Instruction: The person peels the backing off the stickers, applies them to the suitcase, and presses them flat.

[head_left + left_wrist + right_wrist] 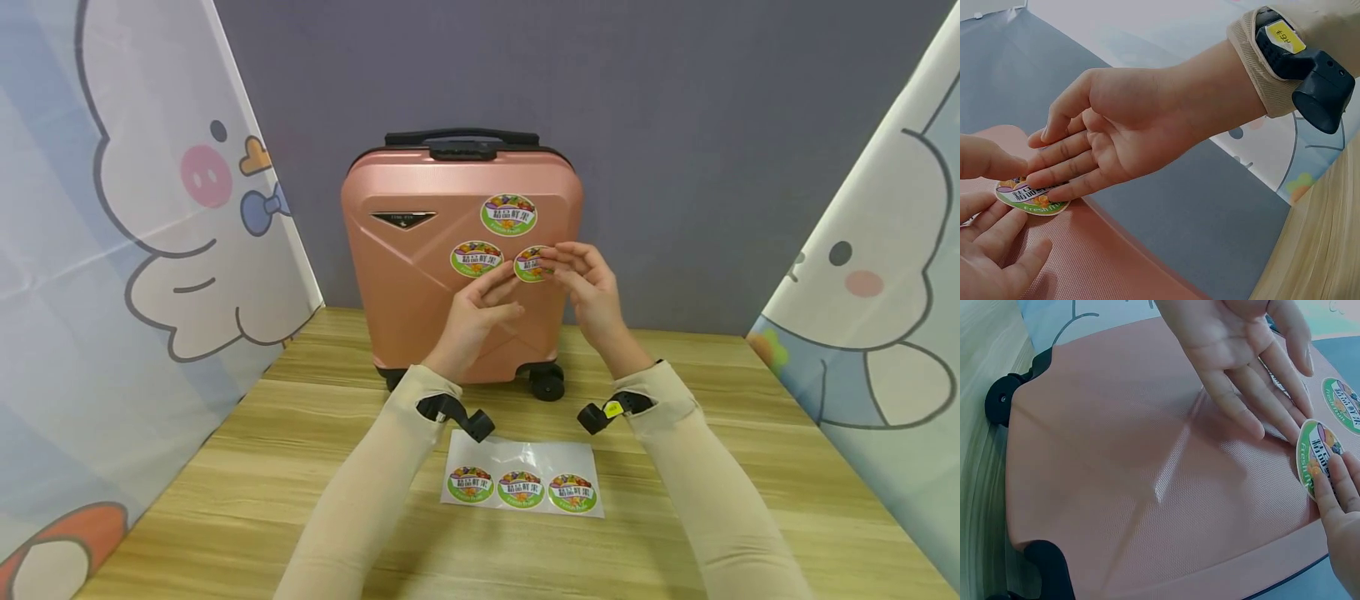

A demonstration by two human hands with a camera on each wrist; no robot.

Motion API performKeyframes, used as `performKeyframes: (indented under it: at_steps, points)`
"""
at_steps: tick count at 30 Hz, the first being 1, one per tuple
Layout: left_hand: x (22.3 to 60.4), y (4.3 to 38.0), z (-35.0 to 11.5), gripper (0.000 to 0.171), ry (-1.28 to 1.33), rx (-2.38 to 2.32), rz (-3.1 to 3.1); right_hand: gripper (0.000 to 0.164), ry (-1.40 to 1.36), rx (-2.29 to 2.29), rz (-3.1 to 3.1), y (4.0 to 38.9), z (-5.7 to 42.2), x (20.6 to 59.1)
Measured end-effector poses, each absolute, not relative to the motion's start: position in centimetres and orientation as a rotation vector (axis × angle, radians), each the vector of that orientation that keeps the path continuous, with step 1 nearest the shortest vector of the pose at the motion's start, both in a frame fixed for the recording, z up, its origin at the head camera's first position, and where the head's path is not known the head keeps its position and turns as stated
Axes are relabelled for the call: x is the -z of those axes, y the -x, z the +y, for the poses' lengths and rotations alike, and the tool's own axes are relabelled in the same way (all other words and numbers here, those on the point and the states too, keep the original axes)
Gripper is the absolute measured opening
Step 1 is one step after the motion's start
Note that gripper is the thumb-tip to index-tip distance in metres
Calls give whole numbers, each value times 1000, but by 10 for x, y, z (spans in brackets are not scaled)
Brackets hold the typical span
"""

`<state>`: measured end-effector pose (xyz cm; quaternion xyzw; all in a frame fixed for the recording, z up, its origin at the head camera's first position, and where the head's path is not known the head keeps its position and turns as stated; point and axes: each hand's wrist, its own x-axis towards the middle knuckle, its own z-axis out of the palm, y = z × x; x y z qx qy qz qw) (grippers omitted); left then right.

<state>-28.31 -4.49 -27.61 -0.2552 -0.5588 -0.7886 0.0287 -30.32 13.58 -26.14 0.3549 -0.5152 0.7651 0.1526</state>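
Observation:
A pink hard-shell suitcase (420, 308) stands upright on the table. Against the right side of its front lies an oval fruit sticker (528, 268), between both hands. My left hand (480, 315) reaches up from below, its fingertips at the sticker's left edge. From the right, my right hand (596, 302) rests nearly straight fingers on the sticker, covering part of its right side. In the right wrist view, the sticker (1307, 450) shows its green rim beside the right fingertips. Two more such stickers are on the shell, an upper sticker (509, 215) and a left sticker (477, 259).
On the wooden table (300, 467), a white backing sheet (517, 454) with three more stickers lies in front of the suitcase. A grey panel (675, 167) stands behind, with cartoon-printed sheets at both sides. The suitcase has black wheels (547, 382) and a black top handle (461, 133).

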Motion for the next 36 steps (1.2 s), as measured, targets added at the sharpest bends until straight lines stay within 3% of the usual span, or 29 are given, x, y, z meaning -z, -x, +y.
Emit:
performKeyframes:
  at_steps: [19,36]
  points:
    - [278,279,-53,71,875,2458,-1679,28,-954,-2084,-1572,301,134,262]
    - [295,284,-64,45,657,2395,-1725,25,-930,-2118,-1629,302,133,256]
